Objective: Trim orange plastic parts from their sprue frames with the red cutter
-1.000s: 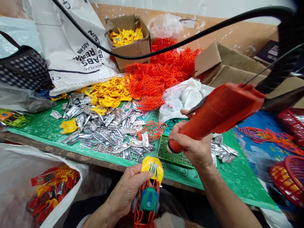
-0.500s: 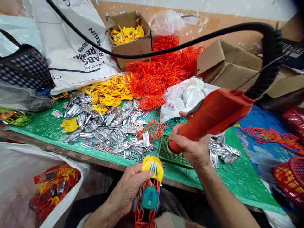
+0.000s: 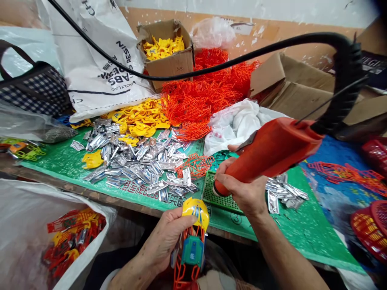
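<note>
Head cam, L hand (image 3: 167,235): closed on yellow cover (image 3: 196,211), thumb on top
Held pc: cover at far end of red frame (image 3: 183,276), teal block (image 3: 192,250) mid-frame, by bench's (image 3: 290,229) near edge
R hand (image 3: 250,197): wrapped round tilted red tool (image 3: 275,147), low end over green tray (image 3: 208,195), contact unclear
Bench: silver plates (image 3: 139,167) heaped L of tray, yellow pcs (image 3: 142,117) behind

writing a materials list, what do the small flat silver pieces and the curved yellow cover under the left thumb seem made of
Small flat silver pieces: mirror-bright, perhaps chromed plastic or metal; sharp glints leave both open.
Curved yellow cover: probably glossy moulded plastic, given its smooth sheen.
</note>
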Available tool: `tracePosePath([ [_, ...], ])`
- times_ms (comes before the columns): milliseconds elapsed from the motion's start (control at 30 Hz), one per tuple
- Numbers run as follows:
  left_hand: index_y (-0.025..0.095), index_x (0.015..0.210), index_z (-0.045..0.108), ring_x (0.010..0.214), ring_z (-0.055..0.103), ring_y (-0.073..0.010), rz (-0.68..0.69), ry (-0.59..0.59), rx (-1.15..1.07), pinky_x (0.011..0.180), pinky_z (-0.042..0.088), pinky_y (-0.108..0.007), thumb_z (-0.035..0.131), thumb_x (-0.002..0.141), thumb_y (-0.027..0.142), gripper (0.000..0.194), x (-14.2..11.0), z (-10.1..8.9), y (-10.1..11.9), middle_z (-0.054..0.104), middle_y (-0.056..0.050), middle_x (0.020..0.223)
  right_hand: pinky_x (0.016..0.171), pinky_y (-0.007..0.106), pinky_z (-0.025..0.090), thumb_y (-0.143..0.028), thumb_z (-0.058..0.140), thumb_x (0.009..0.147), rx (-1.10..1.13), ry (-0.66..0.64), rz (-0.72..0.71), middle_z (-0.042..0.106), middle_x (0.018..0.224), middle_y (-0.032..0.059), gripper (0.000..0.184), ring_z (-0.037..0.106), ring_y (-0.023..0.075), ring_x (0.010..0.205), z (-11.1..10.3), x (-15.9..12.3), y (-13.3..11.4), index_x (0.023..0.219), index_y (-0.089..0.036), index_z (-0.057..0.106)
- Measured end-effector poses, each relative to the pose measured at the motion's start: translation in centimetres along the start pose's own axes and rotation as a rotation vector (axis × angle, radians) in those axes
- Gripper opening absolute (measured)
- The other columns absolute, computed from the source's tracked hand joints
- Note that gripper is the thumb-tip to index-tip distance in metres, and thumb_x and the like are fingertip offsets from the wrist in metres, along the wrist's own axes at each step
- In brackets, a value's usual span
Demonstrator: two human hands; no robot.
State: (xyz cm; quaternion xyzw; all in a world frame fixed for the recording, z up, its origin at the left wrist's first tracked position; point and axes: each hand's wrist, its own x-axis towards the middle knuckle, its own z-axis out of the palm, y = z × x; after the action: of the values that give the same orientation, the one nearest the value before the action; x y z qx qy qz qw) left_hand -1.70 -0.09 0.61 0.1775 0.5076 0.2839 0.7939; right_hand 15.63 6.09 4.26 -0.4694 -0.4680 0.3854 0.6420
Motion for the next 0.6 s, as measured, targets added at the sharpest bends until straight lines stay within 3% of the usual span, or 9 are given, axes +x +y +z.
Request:
tracePosePath([
  [267, 0.010, 0.072, 0.072, 0.043, 0.054, -0.0087, 0.039, -0.017, 0.014, 0.043, 0.040, -0.018, 0.077, 0.066, 0.030, 0.021, 0.1, 0.4, -0.2, 0.066, -0.003, 0.055, 0.057, 0.031, 0.051, -0.010, 0.074, 0.062, 0.191, -0.012, -0.036, 0.066, 0.063, -0.0048, 0.029, 0.060, 0.0143, 0.055, -0.9, 0.5, -2.3, 0.086, -0.023, 0.064],
  [433, 0.011, 0.068, 0.071, 0.045, 0.056, -0.0100, 0.040, -0.017, 0.008, 0.045, 0.041, -0.019, 0.075, 0.065, 0.027, 0.017, 0.0, 1.0, -0.2, 0.067, -0.004, 0.056, 0.063, 0.032, 0.053, -0.010, 0.073, 0.069, 0.301, -0.111, -0.046, 0.067, 0.070, -0.0059, 0.043, 0.060, 0.0133, 0.060, -0.5, -0.7, -4.5, 0.106, -0.029, 0.062],
  [600, 0.011, 0.068, 0.071, 0.038, 0.047, -0.0072, 0.039, 0.036, 0.001, 0.041, 0.037, -0.018, 0.077, 0.062, 0.026, 0.018, 0.4, 0.7, -0.5, 0.061, 0.000, 0.050, 0.068, 0.032, 0.053, -0.013, 0.074, 0.073, 0.328, -0.209, -0.017, 0.066, 0.073, -0.0070, 0.056, 0.059, 0.0131, 0.064, 0.4, -2.1, -4.6, 0.121, -0.034, 0.055],
])
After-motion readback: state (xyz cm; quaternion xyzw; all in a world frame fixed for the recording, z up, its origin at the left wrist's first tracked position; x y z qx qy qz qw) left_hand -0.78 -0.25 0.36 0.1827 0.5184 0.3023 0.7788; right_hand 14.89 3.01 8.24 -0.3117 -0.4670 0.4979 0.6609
